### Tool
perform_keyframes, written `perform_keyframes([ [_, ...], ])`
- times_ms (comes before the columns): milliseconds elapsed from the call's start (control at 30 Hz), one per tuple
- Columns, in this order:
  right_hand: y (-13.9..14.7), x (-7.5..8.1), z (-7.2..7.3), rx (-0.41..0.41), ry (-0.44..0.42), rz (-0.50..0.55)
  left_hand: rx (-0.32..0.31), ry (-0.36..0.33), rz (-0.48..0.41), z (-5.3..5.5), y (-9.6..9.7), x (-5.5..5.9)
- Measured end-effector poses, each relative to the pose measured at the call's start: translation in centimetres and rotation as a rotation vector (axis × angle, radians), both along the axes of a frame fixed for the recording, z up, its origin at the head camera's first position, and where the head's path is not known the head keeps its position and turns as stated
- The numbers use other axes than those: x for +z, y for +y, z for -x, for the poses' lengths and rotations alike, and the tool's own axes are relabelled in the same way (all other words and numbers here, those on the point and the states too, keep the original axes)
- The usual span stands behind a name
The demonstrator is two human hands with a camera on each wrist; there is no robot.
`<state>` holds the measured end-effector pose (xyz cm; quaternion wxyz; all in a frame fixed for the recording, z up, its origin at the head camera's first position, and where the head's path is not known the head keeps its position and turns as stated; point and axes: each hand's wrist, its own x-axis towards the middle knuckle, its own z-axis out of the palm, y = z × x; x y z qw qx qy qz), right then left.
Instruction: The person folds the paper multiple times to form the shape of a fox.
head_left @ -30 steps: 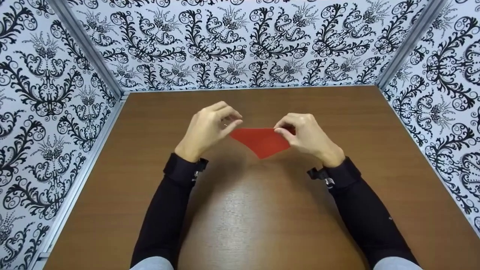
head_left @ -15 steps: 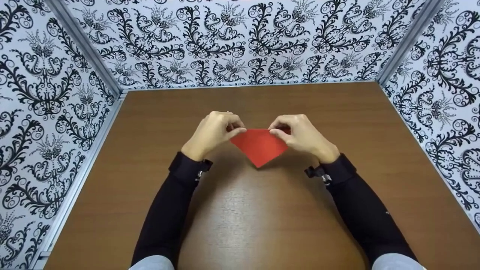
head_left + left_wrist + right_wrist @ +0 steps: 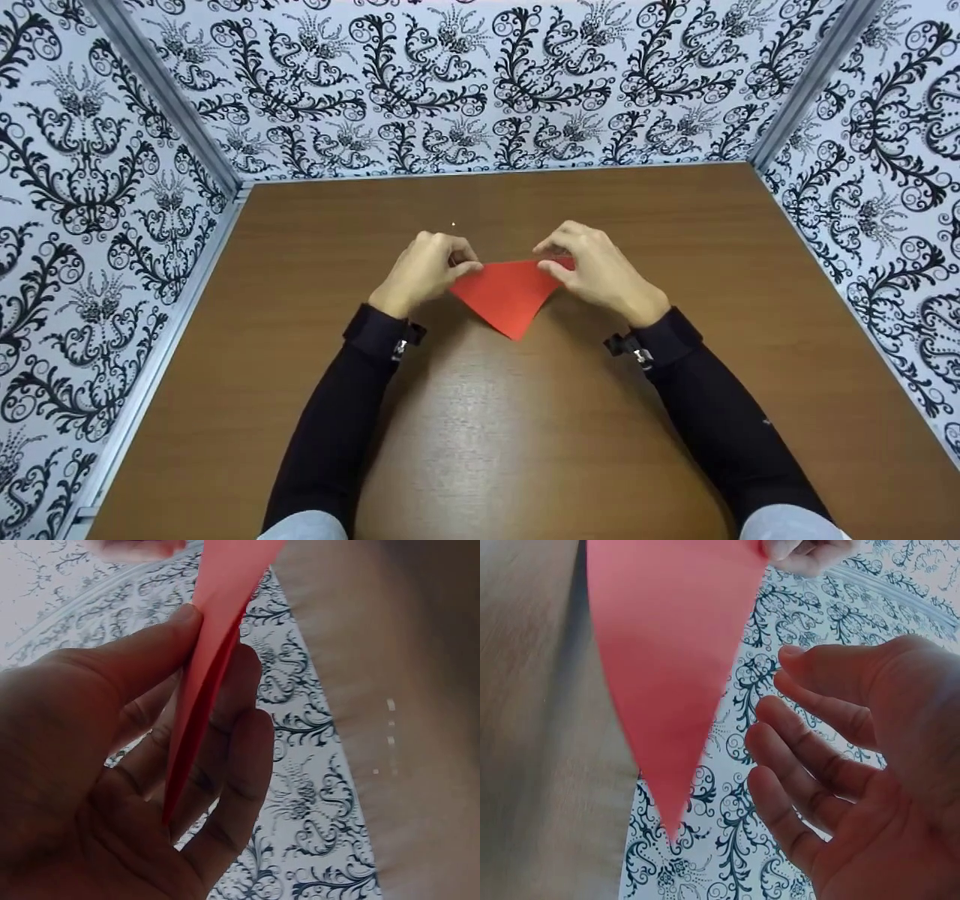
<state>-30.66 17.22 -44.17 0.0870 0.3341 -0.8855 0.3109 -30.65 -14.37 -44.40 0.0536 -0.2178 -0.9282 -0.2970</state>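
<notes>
Wrist views: paper (image 3: 667, 637) cropped; tabletop (image 3: 427, 787) blurred

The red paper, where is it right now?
In the head view, the red paper is near the middle, over the table, pinched by the left hand. The right hand, on its other side, isn't gripping it.

You wear a black left sleeve (image 3: 319, 427) and a black right sleeve (image 3: 731, 424), leaving your left hand (image 3: 421, 271) and right hand (image 3: 598, 268) bare. Wide black bands (image 3: 371, 328) wrap the far ends, each with a small dark mount (image 3: 616, 344) and silvery piece (image 3: 642, 356); pale grey-blue cloth (image 3: 787, 523) shows at the near ends.
</notes>
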Motion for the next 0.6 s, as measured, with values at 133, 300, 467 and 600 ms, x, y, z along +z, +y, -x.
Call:
perform_keyframes([
  [133, -0.5, -0.3, -0.4, 0.034, -0.001, -0.033, 0.024, -0.025, 0.024, 0.4, -0.1, -0.8],
  [300, -1.4, -1.3, -0.8, 0.094, -0.048, -0.103, 0.061, -0.055, 0.047, 0.7, -0.2, -1.3],
  [467, -2.1, -2.5, -1.0, 0.139, -0.098, -0.177, 0.083, -0.06, 0.074, 0.9, -0.1, -1.8],
  [600, -2.4, -3.2, -1.3, 0.161, -0.116, -0.235, 0.096, -0.062, 0.097, 0.9, -0.1, -2.3],
])
